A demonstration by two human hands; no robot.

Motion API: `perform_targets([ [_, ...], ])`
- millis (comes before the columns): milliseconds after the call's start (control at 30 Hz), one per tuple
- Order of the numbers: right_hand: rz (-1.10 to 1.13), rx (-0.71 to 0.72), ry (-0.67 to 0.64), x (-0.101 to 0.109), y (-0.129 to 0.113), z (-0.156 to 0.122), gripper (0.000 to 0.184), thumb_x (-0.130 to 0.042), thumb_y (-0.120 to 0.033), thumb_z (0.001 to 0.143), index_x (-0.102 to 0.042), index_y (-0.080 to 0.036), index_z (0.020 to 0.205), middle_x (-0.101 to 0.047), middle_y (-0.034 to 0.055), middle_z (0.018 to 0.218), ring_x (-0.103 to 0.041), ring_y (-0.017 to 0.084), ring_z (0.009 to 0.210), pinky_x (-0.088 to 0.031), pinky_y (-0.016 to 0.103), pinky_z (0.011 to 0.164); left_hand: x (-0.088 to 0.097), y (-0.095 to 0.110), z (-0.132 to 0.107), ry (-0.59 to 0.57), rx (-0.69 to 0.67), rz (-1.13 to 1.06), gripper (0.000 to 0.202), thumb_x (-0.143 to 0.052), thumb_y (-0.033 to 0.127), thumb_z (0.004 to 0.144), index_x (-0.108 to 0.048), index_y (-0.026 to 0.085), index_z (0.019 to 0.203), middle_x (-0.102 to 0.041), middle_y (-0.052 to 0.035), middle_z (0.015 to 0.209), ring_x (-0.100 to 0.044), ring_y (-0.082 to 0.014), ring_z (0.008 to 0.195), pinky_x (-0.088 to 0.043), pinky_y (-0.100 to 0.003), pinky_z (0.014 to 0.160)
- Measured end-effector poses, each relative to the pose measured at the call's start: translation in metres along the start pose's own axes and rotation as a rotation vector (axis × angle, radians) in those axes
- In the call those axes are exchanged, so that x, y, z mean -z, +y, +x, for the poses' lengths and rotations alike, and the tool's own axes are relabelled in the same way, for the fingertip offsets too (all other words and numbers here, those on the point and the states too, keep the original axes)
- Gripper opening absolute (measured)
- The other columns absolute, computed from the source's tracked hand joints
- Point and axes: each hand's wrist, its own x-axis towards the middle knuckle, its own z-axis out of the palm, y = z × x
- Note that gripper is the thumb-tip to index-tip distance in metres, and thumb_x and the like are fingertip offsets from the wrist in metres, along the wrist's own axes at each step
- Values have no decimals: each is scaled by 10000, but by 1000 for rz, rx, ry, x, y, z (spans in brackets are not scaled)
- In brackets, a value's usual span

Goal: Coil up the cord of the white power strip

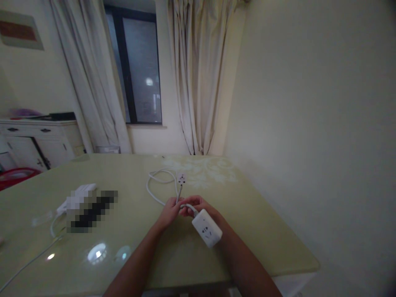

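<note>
A small white socket block (207, 228) lies on the glossy green table (148, 255), its face up, resting against my right forearm. Its white cable (153, 193) loops away across the table and ends in a white plug (181, 179) lying flat. My left hand (168, 212) and my right hand (198, 205) meet just behind the block, both with fingers pinched on the cable where it leaves the block.
A white charger with a thin cord (78, 194) lies to the left beside a blurred-out patch. A bare wall runs along the table's right side. Curtains and a dark window stand behind, a white cabinet (40, 140) at far left.
</note>
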Motion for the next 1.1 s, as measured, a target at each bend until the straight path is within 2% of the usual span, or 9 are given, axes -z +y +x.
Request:
perform_targets([
  [133, 16, 206, 107, 1, 6, 4, 367, -888, -371, 712, -764, -172, 994, -750, 40, 838, -684, 139, 770, -521, 283, 806, -1, -7, 3, 66, 9, 108, 514, -452, 612, 822, -655, 172, 651, -649, -52, 673, -595, -232, 738, -479, -326, 710],
  [333, 150, 231, 345, -1, 16, 24, 308, -855, -427, 737, -726, -183, 874, -714, 28, 822, -658, 159, 736, -499, 260, 607, -7, -11, 7, 61, 4, 107, 500, -426, 598, 853, -579, 186, 613, -614, -40, 637, -565, -210, 669, -437, -310, 663],
  [500, 233, 285, 476, 6, 6, 29, 358, -837, -468, 718, -642, -204, 861, -651, -12, 710, -582, 124, 621, -456, 232, 579, -11, -3, 4, 155, -47, -2, 442, -537, 623, 852, -585, 187, 791, -558, 7, 655, -513, -166, 638, -396, -262, 612],
  [633, -165, 378, 739, 24, -8, 23, 412, -648, -604, 840, -578, -204, 773, -402, -79, 508, -344, 91, 456, -283, 220, 475, -9, 4, -2, 209, -110, -31, 396, -509, 586, 907, -556, 199, 838, -526, 16, 714, -489, -152, 680, -395, -252, 635],
  [733, -688, 417, 895, 34, -15, 14, 467, -450, -616, 949, -632, -201, 834, -393, -56, 542, -361, 120, 495, -271, 249, 517, -8, 5, -5, 249, -150, 22, 376, -417, 528, 967, -598, 199, 943, -542, -2, 773, -510, -167, 750, -416, -268, 705],
  [833, -1086, 343, 874, 32, -15, 8, 420, -357, -509, 1013, -664, -229, 950, -492, -18, 599, -445, 157, 554, -296, 269, 592, -11, 2, -6, 307, -142, 104, 376, -381, 504, 981, -596, 205, 1056, -543, 6, 760, -518, -171, 715, -419, -277, 705],
  [933, -1277, 289, 782, 24, -10, 8, 292, -418, -383, 1006, -679, -259, 965, -616, 24, 700, -521, 179, 632, -317, 276, 673, -15, -1, -7, 285, -121, 199, 397, -361, 510, 981, -605, 210, 1073, -594, -9, 769, -567, -188, 725, -435, -294, 724],
  [1000, -1272, 307, 700, 17, -5, 11, 236, -464, -346, 988, -683, -267, 948, -656, 39, 762, -549, 188, 686, -333, 278, 714, -17, -2, -7, 221, -125, 240, 406, -367, 513, 979, -619, 211, 1082, -627, -19, 775, -592, -197, 726, -441, -299, 727],
  [1100, -1085, 340, 534, 8, 4, 17, 253, -465, -370, 990, -681, -251, 934, -639, 33, 768, -548, 183, 700, -365, 274, 708, -18, -3, -6, 149, -158, 228, 442, -354, 528, 985, -645, 198, 1033, -660, -42, 798, -612, -201, 733, -451, -300, 731],
])
